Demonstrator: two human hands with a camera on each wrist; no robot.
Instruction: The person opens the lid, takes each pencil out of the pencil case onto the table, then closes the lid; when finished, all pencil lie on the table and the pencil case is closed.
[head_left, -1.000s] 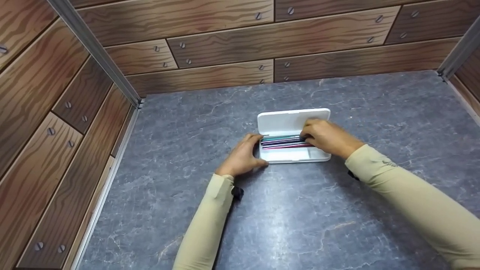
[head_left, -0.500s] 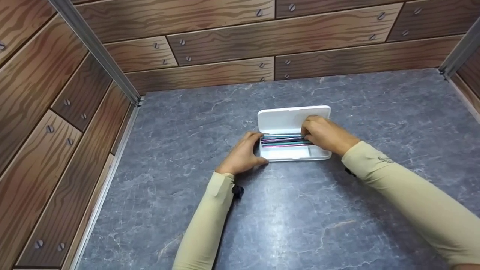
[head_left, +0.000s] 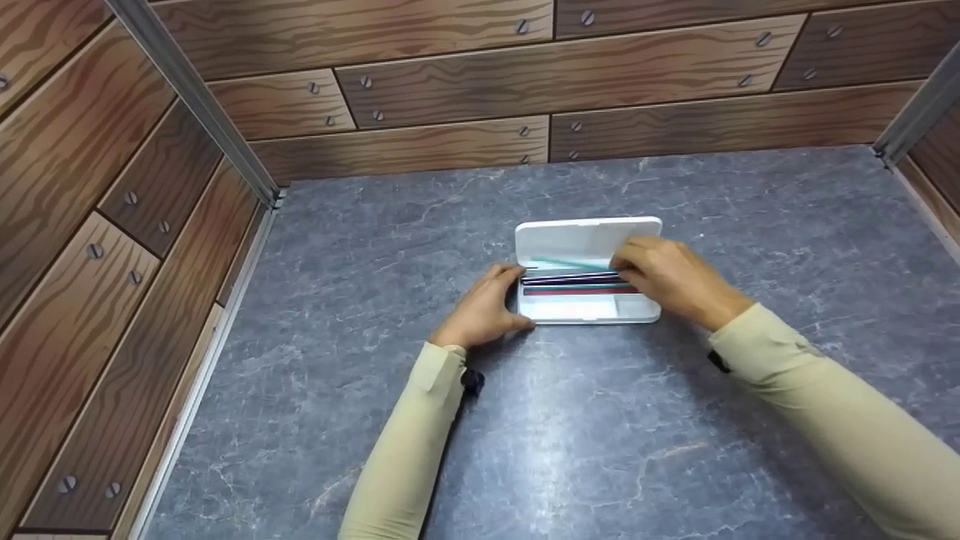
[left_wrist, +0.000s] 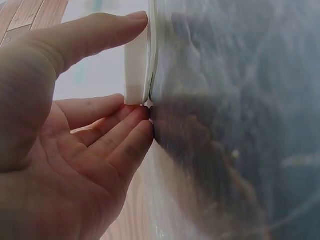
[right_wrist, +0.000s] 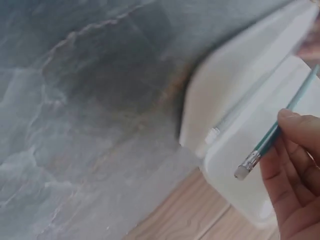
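Observation:
An open white pencil case (head_left: 574, 308) stands on the table, its lid (head_left: 562, 236) raised at the back. My left hand (head_left: 480, 309) grips the case's left end, thumb at the front edge and fingers at the back; the left wrist view shows the fingertips right at its wall. My right hand (head_left: 671, 277) pinches a teal pencil (right_wrist: 267, 140) near its eraser end, between thumb and fingers. In the head view this pencil slants up to the left, over the lid. Several dark, teal and red pencils (head_left: 566, 282) lie lengthwise in the case, their right ends hidden by my right hand.
The case rests on a grey marbled tabletop (head_left: 570, 420). Wood-patterned panels (head_left: 450, 97) rise behind it and at the left side, with metal corner posts (head_left: 202, 112) between them. A low divider (head_left: 616, 304) stands inside the case's front right part.
My right hand has drawn back slightly to the right and lifted the teal pencil off the others, its left end tilting up. The left hand keeps its hold on the case.

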